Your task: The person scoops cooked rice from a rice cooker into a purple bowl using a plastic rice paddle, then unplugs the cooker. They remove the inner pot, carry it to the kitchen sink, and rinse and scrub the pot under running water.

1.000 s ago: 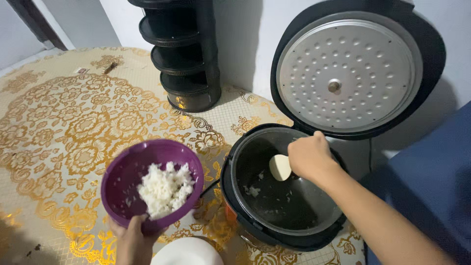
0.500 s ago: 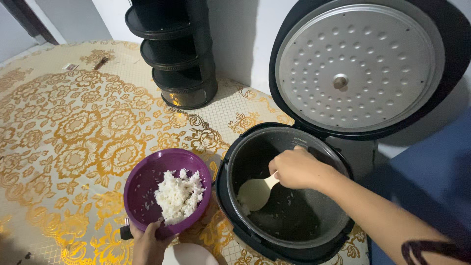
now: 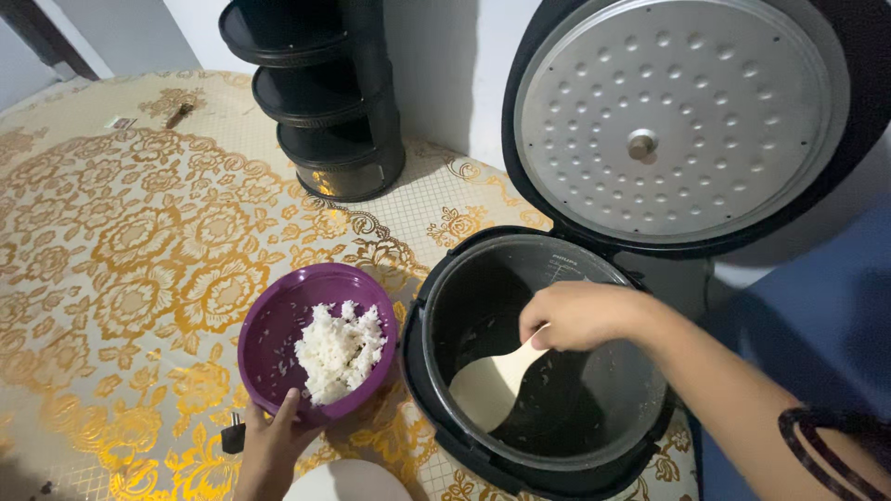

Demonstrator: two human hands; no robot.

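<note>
A black rice cooker [image 3: 422, 371] stands open on the table, its dimpled metal lid [image 3: 677, 121] raised behind it. My right hand [image 3: 580, 314] reaches into the dark inner pot and grips a cream rice paddle [image 3: 487, 390], whose blade lies low against the pot's left wall. A purple bowl [image 3: 269, 339] with a heap of white rice [image 3: 339, 351] sits just left of the cooker. My left hand [image 3: 271, 450] holds the bowl's near rim, thumb on the edge.
A black three-tier rack [image 3: 320, 93] stands at the back against the white wall. The table wears a gold floral cloth [image 3: 130, 241]. A white round object [image 3: 345, 482] peeks in at the bottom edge. A small dark plug [image 3: 232, 436] lies by my left hand.
My right hand has lowered the paddle deeper into the pot, its blade swinging down and left. The view has shifted, so bowl and cooker sit further right in frame.
</note>
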